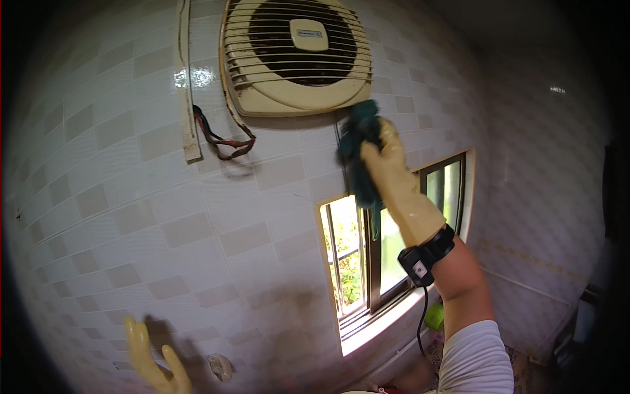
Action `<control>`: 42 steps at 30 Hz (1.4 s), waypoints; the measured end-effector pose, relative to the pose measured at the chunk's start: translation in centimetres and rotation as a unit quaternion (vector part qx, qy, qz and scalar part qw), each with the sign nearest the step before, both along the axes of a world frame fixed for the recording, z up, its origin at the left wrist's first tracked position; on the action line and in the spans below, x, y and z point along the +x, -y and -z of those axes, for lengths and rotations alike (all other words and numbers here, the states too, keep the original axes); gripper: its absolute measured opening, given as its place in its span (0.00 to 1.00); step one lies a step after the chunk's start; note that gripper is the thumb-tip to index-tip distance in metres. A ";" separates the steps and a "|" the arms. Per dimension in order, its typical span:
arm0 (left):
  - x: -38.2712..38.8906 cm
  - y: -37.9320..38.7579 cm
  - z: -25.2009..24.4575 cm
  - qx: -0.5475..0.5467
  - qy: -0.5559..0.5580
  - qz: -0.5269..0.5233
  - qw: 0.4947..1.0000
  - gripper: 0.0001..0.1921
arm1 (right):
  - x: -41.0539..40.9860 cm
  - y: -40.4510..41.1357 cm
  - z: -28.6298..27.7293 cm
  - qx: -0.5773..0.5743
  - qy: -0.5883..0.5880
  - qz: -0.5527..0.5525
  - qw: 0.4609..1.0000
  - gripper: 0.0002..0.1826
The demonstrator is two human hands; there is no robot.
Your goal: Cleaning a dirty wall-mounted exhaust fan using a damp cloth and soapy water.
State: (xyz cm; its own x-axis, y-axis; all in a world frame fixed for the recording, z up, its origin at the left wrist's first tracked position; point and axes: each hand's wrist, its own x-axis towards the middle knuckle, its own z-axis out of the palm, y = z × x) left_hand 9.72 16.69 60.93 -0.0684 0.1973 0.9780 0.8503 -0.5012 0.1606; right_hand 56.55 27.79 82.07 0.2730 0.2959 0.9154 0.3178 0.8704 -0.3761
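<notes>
My right hand (386, 155), in a cream rubber glove, grips a dark green cloth (362, 162) just below the lower right corner of a wall-mounted exhaust fan (300, 101). The cloth hangs down in front of the window's upper edge and is blurred. Whether it touches the fan's casing, I cannot tell. Brown stains mark the fan's yellowed plastic casing and slatted grille. Low on the left, my left hand (155, 362), in a matching glove, is raised with its fingers apart and holds nothing. It is close to the tiled wall (192, 266).
Dark and red taped wires (229, 144) hang in a loop left of the fan, beside a vertical cable trunking (188, 113). A sliding window (374, 261) opens below the cloth. A cable (422, 320) trails from a black wrist device (424, 258). Something bright green (434, 316) sits under the sill.
</notes>
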 end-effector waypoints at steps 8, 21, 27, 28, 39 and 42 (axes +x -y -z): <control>1.8 1.3 -0.5 -0.016 -0.045 0.001 0.999 0.25 | -2.0 1.9 0.2 0.118 0.164 0.163 0.966 0.25; -1.6 3.6 -0.6 -0.038 -0.011 -0.038 0.998 0.23 | -9.9 2.9 -1.3 0.005 0.258 -0.038 0.965 0.16; -2.7 3.0 -0.1 -0.048 -0.018 -0.026 0.998 0.22 | -10.7 0.5 0.4 0.235 0.480 0.263 0.803 0.15; -3.4 4.0 0.5 -0.046 -0.013 -0.039 0.998 0.22 | -10.5 -0.5 1.8 0.236 0.504 0.179 0.811 0.17; -7.2 2.3 3.2 0.013 -0.046 0.006 0.999 0.24 | -14.9 2.2 2.2 0.233 0.430 0.231 0.841 0.25; -7.4 2.1 3.7 0.003 -0.034 0.016 0.999 0.23 | -14.3 3.7 4.6 0.187 0.461 0.196 0.845 0.23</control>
